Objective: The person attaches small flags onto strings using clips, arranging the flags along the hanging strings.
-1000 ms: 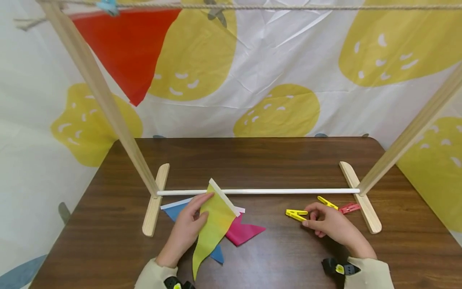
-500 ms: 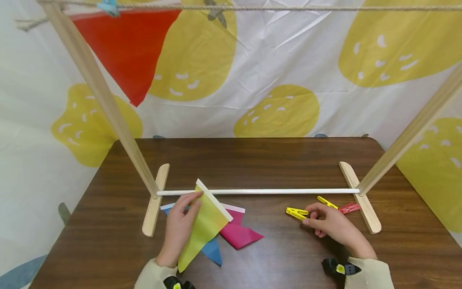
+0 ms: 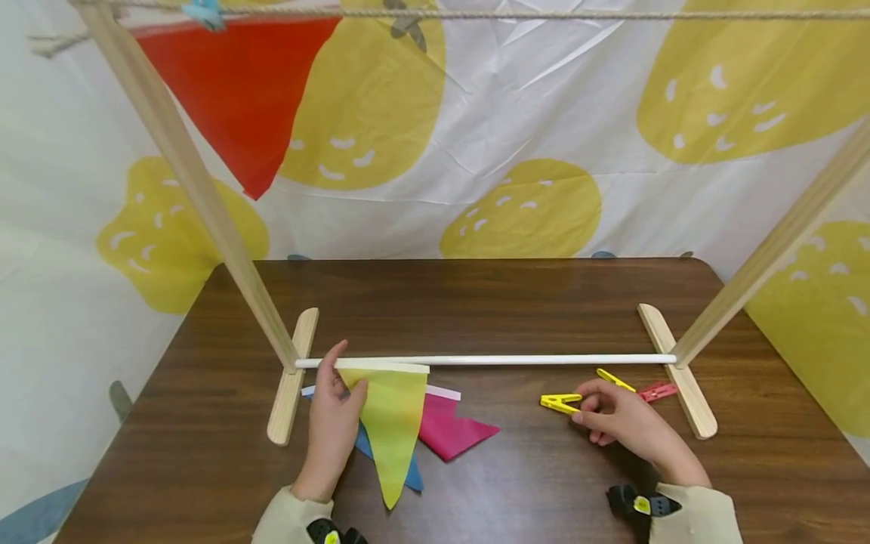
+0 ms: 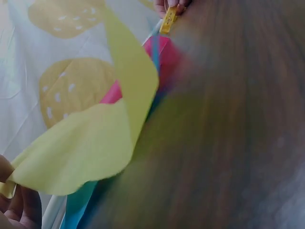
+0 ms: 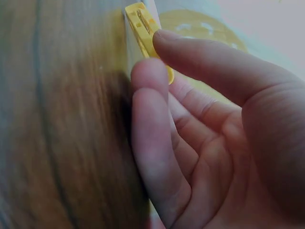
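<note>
My left hand (image 3: 333, 423) pinches a yellow triangular flag (image 3: 394, 423) by the left corner of its white-edged top, and the point hangs toward me. In the left wrist view the cloth of this flag (image 4: 81, 148) bends in a broad fold. Under it lie a blue flag (image 3: 413, 476) and a magenta flag (image 3: 451, 431), both partly covered. Further right, my right hand (image 3: 625, 419) pinches a yellow clothespin (image 3: 559, 403) between thumb and finger. The right wrist view shows this clothespin (image 5: 142, 26) sticking out past the fingertips.
Beside my right hand lie a second yellow clothespin (image 3: 616, 380) and a red clothespin (image 3: 658, 391). A wooden frame with a left post (image 3: 197, 189), right post (image 3: 775, 249) and white bar (image 3: 530, 360) stands on the table. A red flag (image 3: 238, 91) hangs from the rope (image 3: 544, 13) above.
My left hand has moved left and turned the yellow flag, so its white edge now runs nearly level along the bar. The right hand has stayed almost still with the clothespin.
</note>
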A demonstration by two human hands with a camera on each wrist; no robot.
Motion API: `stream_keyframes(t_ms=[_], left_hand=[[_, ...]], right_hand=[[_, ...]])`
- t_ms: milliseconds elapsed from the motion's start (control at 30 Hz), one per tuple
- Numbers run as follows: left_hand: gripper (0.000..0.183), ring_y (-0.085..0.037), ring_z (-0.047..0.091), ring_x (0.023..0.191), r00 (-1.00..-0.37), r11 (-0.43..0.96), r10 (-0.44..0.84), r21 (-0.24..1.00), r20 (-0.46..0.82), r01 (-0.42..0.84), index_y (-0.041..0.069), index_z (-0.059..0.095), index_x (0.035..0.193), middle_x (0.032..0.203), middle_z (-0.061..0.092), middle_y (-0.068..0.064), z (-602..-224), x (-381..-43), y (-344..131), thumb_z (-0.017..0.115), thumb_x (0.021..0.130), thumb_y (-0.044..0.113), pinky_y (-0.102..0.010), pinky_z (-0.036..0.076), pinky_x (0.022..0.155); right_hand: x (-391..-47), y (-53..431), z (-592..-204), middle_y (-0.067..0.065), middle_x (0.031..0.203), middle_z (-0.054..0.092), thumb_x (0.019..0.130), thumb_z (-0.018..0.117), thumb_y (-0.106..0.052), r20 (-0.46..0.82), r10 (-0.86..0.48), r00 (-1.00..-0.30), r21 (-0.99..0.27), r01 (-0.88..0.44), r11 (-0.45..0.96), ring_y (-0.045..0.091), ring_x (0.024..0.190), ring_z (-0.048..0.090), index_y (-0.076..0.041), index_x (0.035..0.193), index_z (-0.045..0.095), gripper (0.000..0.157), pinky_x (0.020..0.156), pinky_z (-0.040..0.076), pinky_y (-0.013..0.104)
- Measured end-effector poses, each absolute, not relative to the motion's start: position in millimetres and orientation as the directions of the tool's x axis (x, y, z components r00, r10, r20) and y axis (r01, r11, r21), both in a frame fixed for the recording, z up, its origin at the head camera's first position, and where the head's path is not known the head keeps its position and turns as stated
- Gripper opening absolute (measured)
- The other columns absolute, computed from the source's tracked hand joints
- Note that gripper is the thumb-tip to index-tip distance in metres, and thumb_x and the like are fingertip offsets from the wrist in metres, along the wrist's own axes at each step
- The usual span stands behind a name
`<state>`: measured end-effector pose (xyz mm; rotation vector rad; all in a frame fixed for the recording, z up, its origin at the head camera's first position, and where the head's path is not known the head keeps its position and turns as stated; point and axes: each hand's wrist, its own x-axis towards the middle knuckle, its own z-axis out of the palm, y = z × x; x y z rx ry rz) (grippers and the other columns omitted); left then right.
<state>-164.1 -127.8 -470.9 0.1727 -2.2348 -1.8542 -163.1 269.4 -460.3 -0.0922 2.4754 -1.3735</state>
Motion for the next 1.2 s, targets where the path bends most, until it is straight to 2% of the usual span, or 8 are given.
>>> stream_keyframes(t_ms=[67,233,433,567,800,867,1033,1200], left_hand=[[0.058,-0.013,0.034,0.054,-0.964,0.189,-0.245,0.98,0.1,0.054,0.033,0.036,0.131,0.076,0.033,-0.005,-472,-165,-128,0.059,0.084,0.007,-0.023,0.032,0.047],[0.045,-0.016,0.049,0.065,-0.969,0.158,-0.227,0.986,0.097,0.061,0.023,0.046,0.122,0.093,0.047,-0.004,-474,-165,-127,0.059,0.083,0.007,-0.024,0.039,0.053],[0.024,-0.014,0.054,0.062,-0.962,0.173,-0.234,0.98,0.142,0.103,0.018,0.06,0.106,0.075,0.059,-0.009,-476,-165,-126,0.061,0.083,0.011,-0.026,0.046,0.055],[0.029,-0.013,0.055,0.062,-0.962,0.152,-0.234,0.983,0.139,0.105,0.019,0.059,0.11,0.078,0.058,-0.008,-476,-165,-127,0.063,0.082,0.011,-0.025,0.046,0.055],[0.052,-0.015,0.051,0.065,-0.968,0.096,-0.226,0.992,0.107,0.087,0.025,0.042,0.127,0.089,0.047,-0.005,-474,-166,-125,0.06,0.082,0.006,-0.026,0.044,0.054],[0.05,-0.016,0.052,0.066,-0.968,0.096,-0.227,0.991,0.11,0.09,0.025,0.044,0.125,0.09,0.049,-0.005,-474,-166,-125,0.06,0.083,0.006,-0.026,0.044,0.054],[0.036,-0.015,0.052,0.063,-0.967,0.082,-0.226,0.992,0.114,0.098,0.015,0.053,0.118,0.092,0.054,-0.006,-473,-166,-126,0.061,0.083,0.008,-0.027,0.046,0.054],[0.033,-0.016,0.049,0.059,-0.969,0.08,-0.226,0.993,0.098,0.081,0.01,0.053,0.118,0.088,0.052,-0.007,-460,-160,-125,0.057,0.086,0.008,-0.03,0.045,0.054]], right_hand=[[-164,271,-461,0.011,0.084,0.057,0.078,0.068,-0.024,-0.236,-0.215,-0.948,-0.845,0.091,0.527,0.021,0.06,0.058,0.0,0.11,0.048,0.045,0.053,0.05,0.034],[-165,274,-463,0.012,0.086,0.06,0.079,0.067,-0.022,-0.243,-0.233,-0.942,-0.858,0.096,0.505,0.022,0.061,0.058,0.001,0.113,0.045,0.046,0.055,0.05,0.034],[-164,273,-466,0.013,0.086,0.06,0.08,0.066,-0.021,-0.242,-0.249,-0.938,-0.865,0.092,0.493,0.022,0.062,0.058,0.0,0.114,0.045,0.045,0.055,0.051,0.035],[-164,273,-465,0.013,0.086,0.06,0.08,0.066,-0.021,-0.235,-0.259,-0.937,-0.87,0.084,0.487,0.022,0.061,0.058,0.001,0.114,0.045,0.045,0.055,0.05,0.035],[-165,274,-460,0.013,0.086,0.06,0.08,0.067,-0.021,-0.241,-0.266,-0.933,-0.871,0.087,0.484,0.022,0.062,0.059,0.003,0.114,0.044,0.047,0.054,0.05,0.035],[-164,274,-460,0.013,0.086,0.06,0.079,0.067,-0.022,-0.253,-0.257,-0.933,-0.868,0.101,0.487,0.023,0.063,0.059,0.002,0.114,0.045,0.048,0.055,0.05,0.035],[-165,274,-462,0.013,0.087,0.06,0.08,0.067,-0.024,-0.255,-0.249,-0.935,-0.866,0.106,0.489,0.022,0.063,0.059,0.002,0.116,0.045,0.049,0.055,0.05,0.035],[-166,275,-465,0.013,0.087,0.06,0.08,0.066,-0.024,-0.254,-0.25,-0.934,-0.866,0.104,0.489,0.022,0.062,0.058,0.002,0.117,0.045,0.049,0.056,0.05,0.035]])
